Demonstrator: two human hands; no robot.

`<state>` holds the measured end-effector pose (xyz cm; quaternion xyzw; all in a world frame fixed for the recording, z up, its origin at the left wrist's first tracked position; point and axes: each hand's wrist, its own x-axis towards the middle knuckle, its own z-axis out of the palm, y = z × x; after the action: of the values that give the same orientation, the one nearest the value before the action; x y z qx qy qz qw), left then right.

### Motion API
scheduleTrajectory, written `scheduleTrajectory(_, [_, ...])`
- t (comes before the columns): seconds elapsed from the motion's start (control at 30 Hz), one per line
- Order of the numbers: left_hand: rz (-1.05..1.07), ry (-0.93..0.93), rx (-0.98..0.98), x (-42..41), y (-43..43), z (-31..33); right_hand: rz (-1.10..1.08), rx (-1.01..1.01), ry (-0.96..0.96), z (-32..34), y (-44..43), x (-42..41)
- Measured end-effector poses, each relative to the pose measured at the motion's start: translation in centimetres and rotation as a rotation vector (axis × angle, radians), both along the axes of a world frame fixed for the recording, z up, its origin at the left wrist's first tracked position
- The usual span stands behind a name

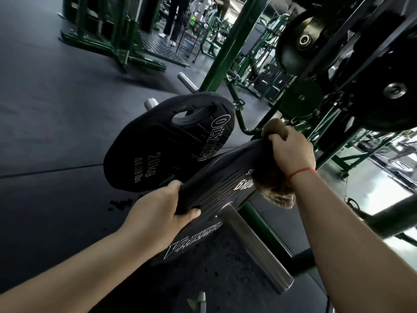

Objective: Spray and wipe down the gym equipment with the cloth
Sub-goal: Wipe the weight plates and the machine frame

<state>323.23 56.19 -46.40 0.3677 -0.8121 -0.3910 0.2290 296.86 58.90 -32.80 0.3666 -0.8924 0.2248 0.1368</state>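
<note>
The left hand (158, 213) grips the lower rim of the near plate (216, 184). Its fingers curl round behind the edge, and the thumb lies flat across the ribbed black face. The right hand (291, 152) is closed on the brown cloth (277, 195) and presses it onto the same plate's upper rim. One bunch of cloth pokes out above the knuckles, and the rest hangs down over the plate's face beneath the wrist, covering part of the white lettering there. A thin red bracelet (302, 171) circles that wrist. The near plate sits tilted on a steel peg (255, 245), which runs through its centre hole and sticks out toward the camera. The peg is fixed to the dark green frame (266, 229) behind it. Just beyond, and partly overlapped by the near plate in this view, the far plate (167, 145) hangs on its own shorter peg (150, 103) (its face reads "OLYMPIC" and "20kg" in white, with a hand slot cut through it). A third, bare peg (187, 82) projects from the green upright (228, 41) further back. More black plates (394, 91) are stacked on the machine at upper right. Dark rubber floor (56, 109) spreads to the left, and a person's legs (176, 19) stand among green racks in the distance. A pale object (200, 301) shows at the bottom edge, cropped too much to tell what it is.
</note>
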Motion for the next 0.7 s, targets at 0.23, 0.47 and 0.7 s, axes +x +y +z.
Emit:
scheduleTrajectory(0.23, [-0.019,-0.108,-0.105,-1.0,-0.7,1.1,-0.022,-0.406,-0.063,-4.4,2.1,6.3])
scheduleTrajectory(0.47, [-0.04,-0.015,-0.021,-0.5,-0.8,0.8,0.014,-0.953,-0.779,-10.0,6.3,10.0])
scheduleTrajectory(0.7, [-0.12,0.09,0.054,-0.3,-1.2,0.6,0.03,-0.88,-0.722,-11.9,2.8,8.7])
